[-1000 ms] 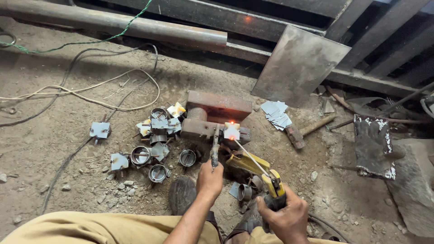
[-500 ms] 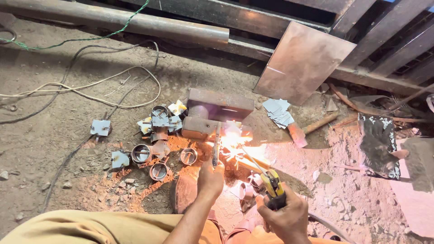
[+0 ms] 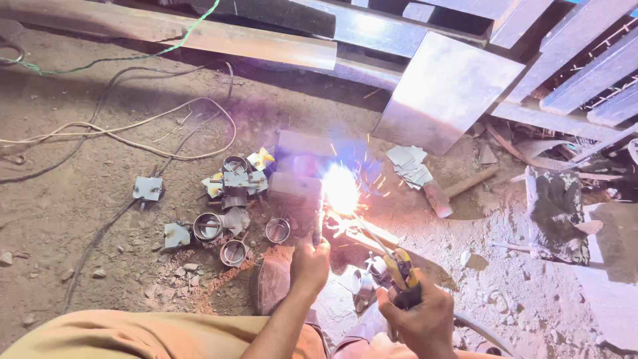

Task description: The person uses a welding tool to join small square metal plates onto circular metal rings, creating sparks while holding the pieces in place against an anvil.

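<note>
Two hands gripping: left metal piece, right electrode holder | rings, hammer beside arc

A person crouched on a dirt floor strikes a bright welding arc, sparks scattering. The right hand grips a yellow electrode holder; the left hand steadies a thin tool beside the glare. Short metal rings and cut plates lie nearby, with a hammer to the right.
</note>
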